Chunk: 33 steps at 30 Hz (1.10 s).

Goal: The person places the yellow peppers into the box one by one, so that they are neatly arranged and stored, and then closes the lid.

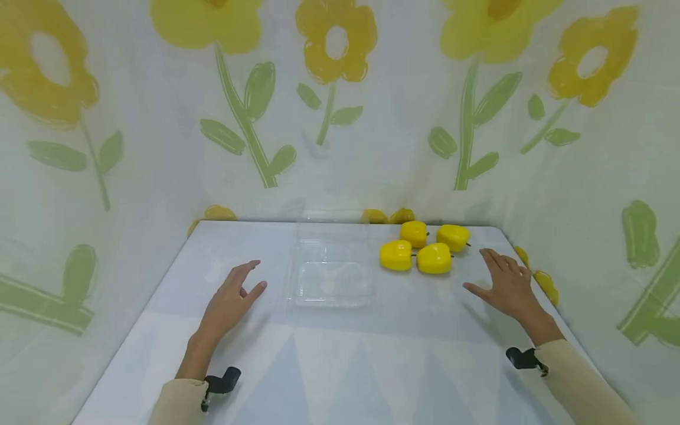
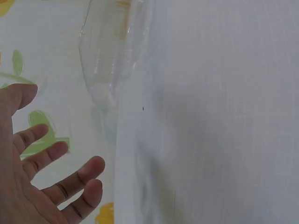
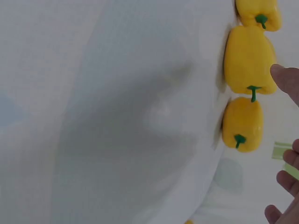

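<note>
My left hand [image 1: 229, 304] hovers over the table left of a clear plastic clamshell box [image 1: 334, 283], its fingers loosely spread and holding nothing. The box stands with its lid [image 1: 332, 227] raised at the back. Right of it several yellow bell peppers [image 1: 434, 258] with green stems lie in a close group. My right hand [image 1: 510, 289] is held just right of the peppers, fingers spread, with nothing in it. In the right wrist view, the thumb overlaps the edge of one bell pepper [image 3: 248, 58]. The left wrist view shows my left hand's fingers [image 2: 77, 182] apart, below the box [image 2: 105, 51].
The white table [image 1: 350, 354] has pale blue triangles along its near side. A curtain [image 1: 382, 118] printed with yellow flowers hangs behind the table and along both sides. Black wrist cameras [image 1: 225, 381] sit at both sleeve cuffs.
</note>
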Each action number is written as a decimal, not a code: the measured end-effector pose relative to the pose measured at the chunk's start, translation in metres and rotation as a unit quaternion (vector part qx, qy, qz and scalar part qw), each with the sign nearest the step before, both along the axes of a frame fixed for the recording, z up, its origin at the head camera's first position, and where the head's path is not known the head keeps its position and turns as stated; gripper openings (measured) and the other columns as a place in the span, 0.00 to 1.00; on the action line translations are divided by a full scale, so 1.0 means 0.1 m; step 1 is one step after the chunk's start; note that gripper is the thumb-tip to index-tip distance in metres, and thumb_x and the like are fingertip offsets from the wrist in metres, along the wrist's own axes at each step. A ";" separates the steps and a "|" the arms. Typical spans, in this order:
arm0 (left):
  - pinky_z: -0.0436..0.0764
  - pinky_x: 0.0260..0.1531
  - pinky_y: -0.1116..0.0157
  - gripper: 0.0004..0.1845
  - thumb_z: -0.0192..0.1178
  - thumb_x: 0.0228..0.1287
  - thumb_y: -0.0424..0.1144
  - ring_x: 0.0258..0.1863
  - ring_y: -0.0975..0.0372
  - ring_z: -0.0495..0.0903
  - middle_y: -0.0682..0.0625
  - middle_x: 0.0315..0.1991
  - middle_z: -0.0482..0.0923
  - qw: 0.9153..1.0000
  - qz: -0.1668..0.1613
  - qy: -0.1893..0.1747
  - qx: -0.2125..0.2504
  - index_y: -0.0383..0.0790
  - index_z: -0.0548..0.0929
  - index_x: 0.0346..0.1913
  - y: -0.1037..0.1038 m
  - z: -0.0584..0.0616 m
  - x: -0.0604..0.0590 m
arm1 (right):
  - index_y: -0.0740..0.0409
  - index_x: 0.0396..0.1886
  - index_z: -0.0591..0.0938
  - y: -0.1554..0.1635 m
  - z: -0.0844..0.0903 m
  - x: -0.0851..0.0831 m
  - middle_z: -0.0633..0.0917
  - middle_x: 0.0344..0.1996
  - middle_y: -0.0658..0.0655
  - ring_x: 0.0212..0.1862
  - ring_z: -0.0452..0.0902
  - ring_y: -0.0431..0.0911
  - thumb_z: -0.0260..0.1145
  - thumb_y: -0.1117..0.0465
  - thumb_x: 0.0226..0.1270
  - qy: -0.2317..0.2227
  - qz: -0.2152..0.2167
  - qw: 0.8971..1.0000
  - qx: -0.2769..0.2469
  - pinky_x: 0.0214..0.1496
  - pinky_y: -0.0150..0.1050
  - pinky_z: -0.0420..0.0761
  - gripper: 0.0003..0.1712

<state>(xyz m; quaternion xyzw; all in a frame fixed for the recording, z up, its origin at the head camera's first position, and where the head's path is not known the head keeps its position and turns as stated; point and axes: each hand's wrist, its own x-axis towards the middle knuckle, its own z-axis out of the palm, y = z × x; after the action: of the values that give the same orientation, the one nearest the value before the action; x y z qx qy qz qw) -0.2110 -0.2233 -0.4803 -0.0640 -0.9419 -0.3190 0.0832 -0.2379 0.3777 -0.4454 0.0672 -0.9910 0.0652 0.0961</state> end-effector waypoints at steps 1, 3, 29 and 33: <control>0.72 0.30 0.61 0.36 0.52 0.72 0.64 0.35 0.57 0.72 0.47 0.71 0.64 1.000 -0.004 0.005 0.006 0.54 0.62 0.76 0.02 -0.01 -0.01 | 0.69 0.76 0.57 -0.01 0.00 -0.02 0.59 0.72 0.73 0.68 0.51 0.72 0.69 0.34 0.60 -0.004 -0.001 1.000 -0.005 0.59 0.76 0.47 0.59; 0.72 0.31 0.60 0.35 0.52 0.72 0.64 0.34 0.58 0.72 0.49 0.72 0.63 1.000 -0.016 0.011 0.022 0.56 0.62 0.77 0.06 -0.01 -0.02 | 0.68 0.76 0.56 -0.04 -0.01 -0.05 0.58 0.72 0.73 0.68 0.50 0.73 0.69 0.33 0.60 -0.011 -0.002 1.000 -0.017 0.59 0.75 0.48 0.60; 0.79 0.42 0.58 0.34 0.61 0.71 0.50 0.38 0.63 0.77 0.58 0.74 0.62 0.991 -0.084 0.009 0.108 0.65 0.62 0.76 0.30 -0.37 -0.05 | 0.66 0.77 0.56 -0.27 -0.16 -0.38 0.58 0.73 0.74 0.68 0.49 0.72 0.71 0.38 0.60 -0.048 -0.004 0.997 -0.052 0.58 0.73 0.51 0.58; 0.77 0.41 0.59 0.33 0.61 0.71 0.51 0.38 0.63 0.76 0.58 0.71 0.66 0.991 -0.091 0.007 0.098 0.63 0.63 0.76 0.32 -0.36 -0.10 | 0.66 0.77 0.56 -0.24 -0.20 -0.40 0.58 0.72 0.74 0.68 0.48 0.72 0.71 0.39 0.61 -0.046 -0.006 0.997 -0.064 0.59 0.73 0.50 0.58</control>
<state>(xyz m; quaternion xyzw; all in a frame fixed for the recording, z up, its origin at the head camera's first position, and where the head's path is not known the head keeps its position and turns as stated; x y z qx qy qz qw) -0.2214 -0.1910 -0.5160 -0.1437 -0.8955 -0.4159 0.0662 -0.2777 0.3536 -0.4650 0.0523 -0.9885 0.1308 0.0546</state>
